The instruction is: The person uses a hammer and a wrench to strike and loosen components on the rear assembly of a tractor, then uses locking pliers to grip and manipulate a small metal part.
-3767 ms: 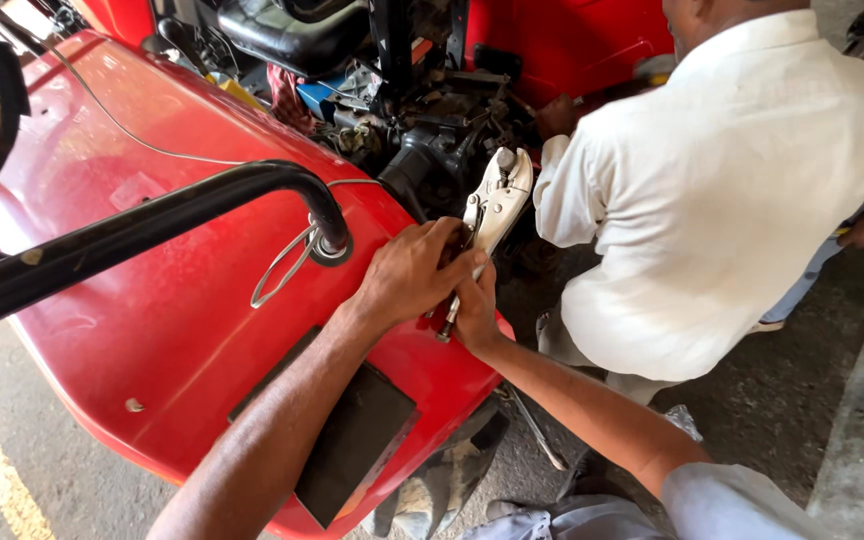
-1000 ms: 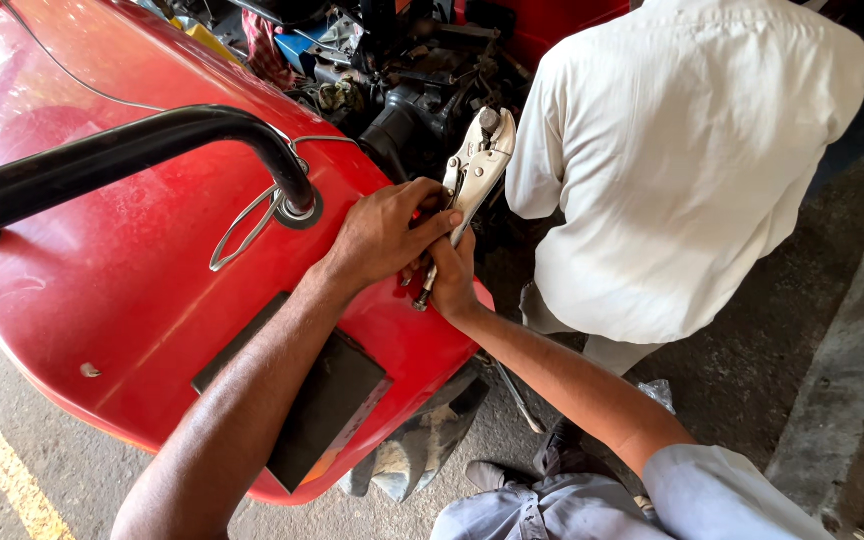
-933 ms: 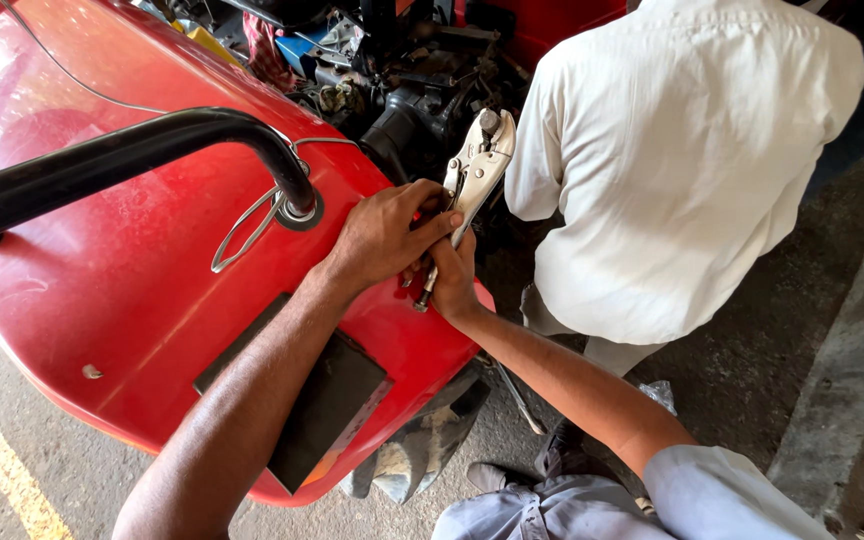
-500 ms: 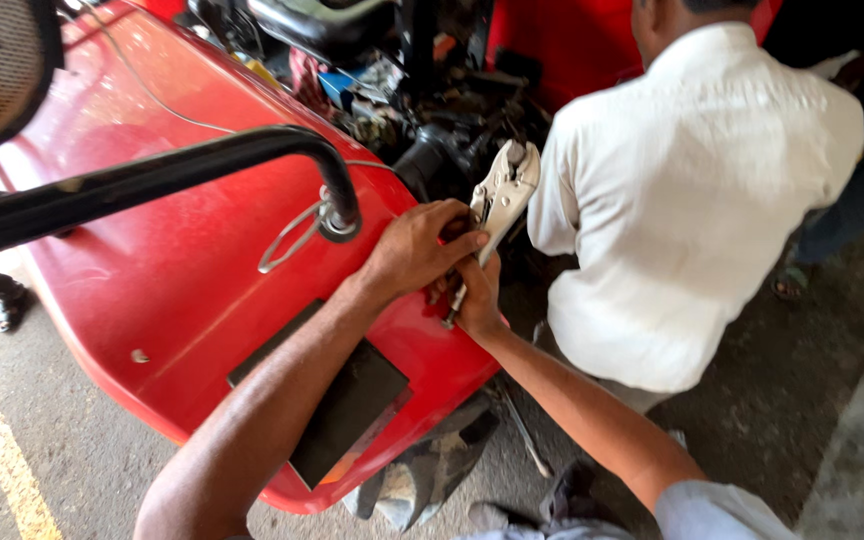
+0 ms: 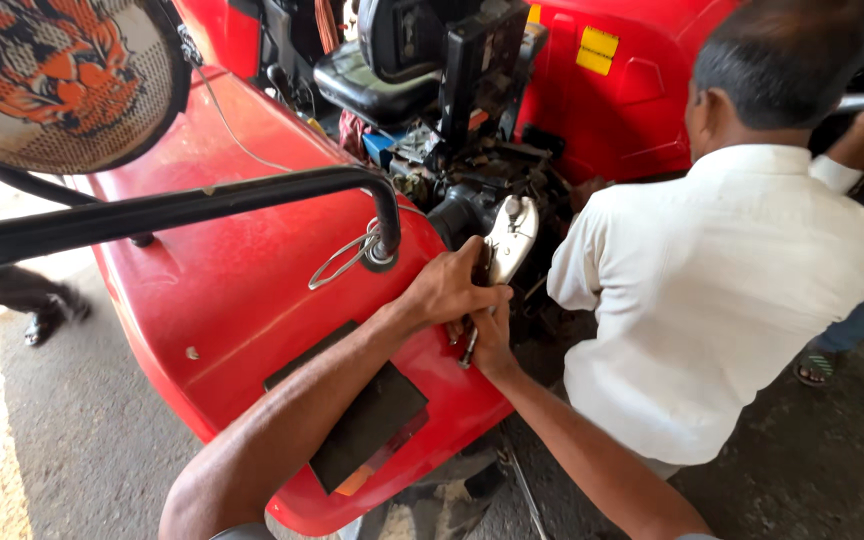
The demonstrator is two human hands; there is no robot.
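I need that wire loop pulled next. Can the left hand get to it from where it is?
Probably yes. The left hand grips the pliers, and the wire loop lies just beside it on the red fender, with nothing between them. It would have to let go of the pliers first.

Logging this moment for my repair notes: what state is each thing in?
Locking pliers: jaws shut, pointing up.
Left hand: closed on the pliers' handles.
Right hand: gripping the handles from below.
Red fender: dusty, in place.
Black seat: empty.

Red fender (image 5: 222, 270), white-shirted person (image 5: 732, 300)
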